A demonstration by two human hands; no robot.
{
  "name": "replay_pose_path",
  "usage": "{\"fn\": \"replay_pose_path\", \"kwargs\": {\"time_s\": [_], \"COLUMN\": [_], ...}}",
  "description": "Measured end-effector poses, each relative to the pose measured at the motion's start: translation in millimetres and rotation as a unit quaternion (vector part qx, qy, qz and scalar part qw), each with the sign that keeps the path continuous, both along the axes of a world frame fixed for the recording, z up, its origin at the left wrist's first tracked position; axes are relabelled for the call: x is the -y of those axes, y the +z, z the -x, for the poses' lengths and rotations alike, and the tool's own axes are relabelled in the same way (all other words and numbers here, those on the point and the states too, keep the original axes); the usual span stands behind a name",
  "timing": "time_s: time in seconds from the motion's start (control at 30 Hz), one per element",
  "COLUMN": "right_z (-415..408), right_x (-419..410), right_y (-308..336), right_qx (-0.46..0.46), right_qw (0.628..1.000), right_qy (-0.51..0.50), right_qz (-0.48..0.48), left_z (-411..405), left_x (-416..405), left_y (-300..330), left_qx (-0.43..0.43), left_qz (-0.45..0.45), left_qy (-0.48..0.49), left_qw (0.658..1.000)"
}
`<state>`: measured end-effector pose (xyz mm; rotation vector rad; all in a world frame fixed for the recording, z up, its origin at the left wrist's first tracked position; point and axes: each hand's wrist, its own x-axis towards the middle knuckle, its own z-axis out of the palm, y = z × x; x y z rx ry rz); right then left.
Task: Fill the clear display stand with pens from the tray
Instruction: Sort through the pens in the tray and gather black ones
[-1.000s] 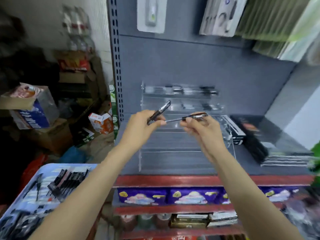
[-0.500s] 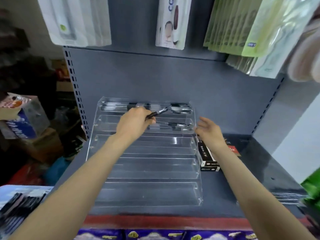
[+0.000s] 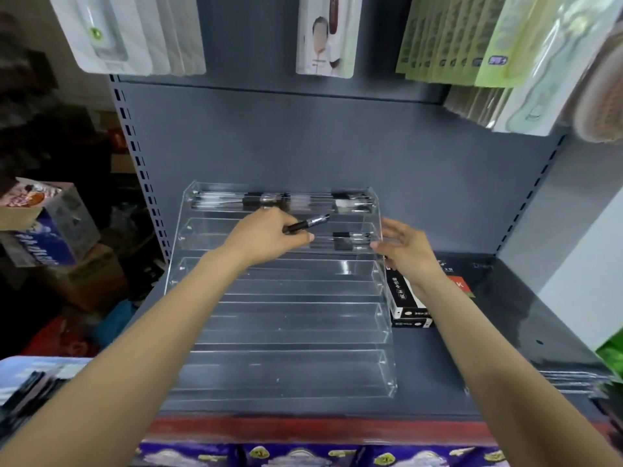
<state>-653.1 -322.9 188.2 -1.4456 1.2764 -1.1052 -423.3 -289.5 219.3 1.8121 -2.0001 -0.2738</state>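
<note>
The clear display stand (image 3: 286, 335) has stepped tiers and sits on a grey shelf. Several pens (image 3: 286, 200) lie in its top tier, and one pen (image 3: 350, 236) lies in the second tier at the right. My left hand (image 3: 266, 235) grips a black pen (image 3: 308, 224) over the second tier, tip pointing right. With fingers spread and holding nothing, my right hand (image 3: 408, 249) hovers at the stand's right edge beside the second tier. The blue tray (image 3: 20, 369) with dark pens shows at the lower left corner.
A black and white box (image 3: 404, 301) lies on the shelf just right of the stand, under my right wrist. Hanging packets (image 3: 323, 35) crowd the space above. Cardboard boxes (image 3: 43, 230) stand to the left beyond the shelf upright. The three lower tiers hold nothing.
My right hand has let go of its pen, which now lies in the second tier, and has drawn back a little. My left hand has carried its pen over the second tier.
</note>
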Motion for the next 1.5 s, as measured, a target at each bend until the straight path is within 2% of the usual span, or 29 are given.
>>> {"fn": "replay_pose_path", "kwargs": {"time_s": [0.1,0.23,0.4,0.53,0.63,0.8,0.93,1.0,1.13,1.27,1.4,1.5], "right_z": [-1.9,-2.4,-2.5,-2.0,-1.2,-0.4,0.3,0.7,2.4,2.7,2.6,2.1], "right_x": [-2.0,-7.7,-12.3,-14.9,-14.3,-13.2,-12.5,-12.3,-12.9,-13.4,-12.8,-12.8], "right_y": [-0.1,0.6,1.1,0.8,-0.4,-1.6,-1.4,-0.8,-0.8,-0.5,-1.3,-1.6], "right_qx": [-0.005,-0.008,0.0,0.013,0.009,0.013,0.021,0.019,0.027,0.029,0.027,0.026], "right_qw": [1.0,1.0,1.0,1.0,1.0,1.0,1.0,1.0,0.999,0.999,0.999,0.999], "right_qy": [-0.006,-0.009,-0.007,-0.005,-0.007,-0.005,-0.002,0.002,0.008,0.007,0.003,0.001], "right_qz": [-0.003,-0.008,-0.014,-0.012,-0.008,-0.012,-0.016,-0.014,-0.015,-0.019,-0.02,-0.021], "left_z": [0.3,6.7,13.8,26.1,35.5,49.6,58.9,60.1,45.7,14.8,-4.3,-4.5], "left_x": [-5.1,-6.1,0.2,10.8,21.2,33.6,39.7,39.5,31.9,16.1,10.0,15.0], "left_y": [0.0,-3.9,4.9,9.7,6.5,2.2,1.3,-0.1,-2.1,-7.0,-8.4,-7.6], "left_qx": [0.024,0.025,0.064,0.027,-0.006,0.046,0.204,0.228,0.135,0.009,-0.04,-0.068], "left_qz": [-0.004,0.035,0.025,0.032,0.054,0.093,0.165,0.172,0.152,0.095,0.059,0.023], "left_qy": [-0.01,-0.005,-0.079,-0.094,-0.069,-0.044,-0.043,-0.043,-0.025,0.047,0.137,0.155], "left_qw": [1.0,0.999,0.994,0.995,0.996,0.994,0.964,0.957,0.979,0.994,0.988,0.985]}}
